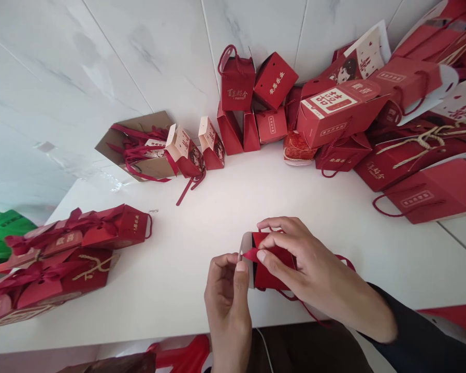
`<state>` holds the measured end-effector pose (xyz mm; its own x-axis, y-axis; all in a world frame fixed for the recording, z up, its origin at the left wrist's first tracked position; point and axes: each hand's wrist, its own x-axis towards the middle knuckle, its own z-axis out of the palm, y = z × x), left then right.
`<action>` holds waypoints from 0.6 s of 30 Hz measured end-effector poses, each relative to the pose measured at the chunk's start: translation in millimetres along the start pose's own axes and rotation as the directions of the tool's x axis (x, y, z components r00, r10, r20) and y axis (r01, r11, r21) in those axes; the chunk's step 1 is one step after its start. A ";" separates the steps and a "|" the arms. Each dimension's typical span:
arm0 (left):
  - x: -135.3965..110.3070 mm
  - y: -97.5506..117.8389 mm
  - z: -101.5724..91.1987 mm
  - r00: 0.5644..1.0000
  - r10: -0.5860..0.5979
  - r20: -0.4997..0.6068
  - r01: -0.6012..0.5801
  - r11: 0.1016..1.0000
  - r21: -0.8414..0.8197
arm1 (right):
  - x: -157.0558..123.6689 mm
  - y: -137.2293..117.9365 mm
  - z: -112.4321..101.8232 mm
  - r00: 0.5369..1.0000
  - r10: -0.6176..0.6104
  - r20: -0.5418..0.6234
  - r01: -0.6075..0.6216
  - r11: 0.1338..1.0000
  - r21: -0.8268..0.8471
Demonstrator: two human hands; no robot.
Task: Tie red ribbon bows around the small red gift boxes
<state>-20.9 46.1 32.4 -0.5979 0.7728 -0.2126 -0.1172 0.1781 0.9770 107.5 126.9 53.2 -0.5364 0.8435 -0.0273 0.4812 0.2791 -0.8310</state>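
Observation:
A small red gift box [272,274] lies near the table's front edge, with its pale-backed flap [247,239] turned up at the left. My left hand [230,298] is closed, thumb and forefinger pinching the edge of that flap. From above, my right hand [308,261] reaches across the box and pinches a dark red ribbon [250,254] near its end, against the flap. Whether the ribbon passes through a hole there, I cannot tell. More ribbon [346,262] trails out behind my right hand, which hides part of the box.
Finished-looking red boxes with bows [68,274] stand at the left. An open brown carton [143,168] holds ribbons, and two small boxes [212,145] stand beside it. Many red boxes [344,116] are piled at the back right. The white table [171,280] meets a tiled wall [159,52].

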 end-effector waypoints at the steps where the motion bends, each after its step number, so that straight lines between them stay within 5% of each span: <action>1: 0.1 -0.7 -0.1 1.000 -0.001 0.001 0.001 1.000 -0.002 | 0.2 0.0 0.3 1.000 -0.006 -0.001 0.006 1.000 -0.010; 11: 4.0 -11.3 -6.6 0.999 0.015 0.045 -0.014 1.000 -0.015 | 6.6 -2.5 2.9 0.997 -0.075 -0.004 0.074 0.993 -0.094; 18: 13.7 -0.7 -7.5 0.980 -0.149 0.130 0.160 0.984 -0.084 | 8.5 -1.3 4.0 0.997 -0.075 0.005 0.075 0.993 -0.091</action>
<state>-34.9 52.0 28.9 -0.4654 0.8105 -0.3558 -0.2774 0.2482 0.9281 99.6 131.9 51.8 -0.5744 0.8179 0.0326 0.5002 0.3822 -0.7770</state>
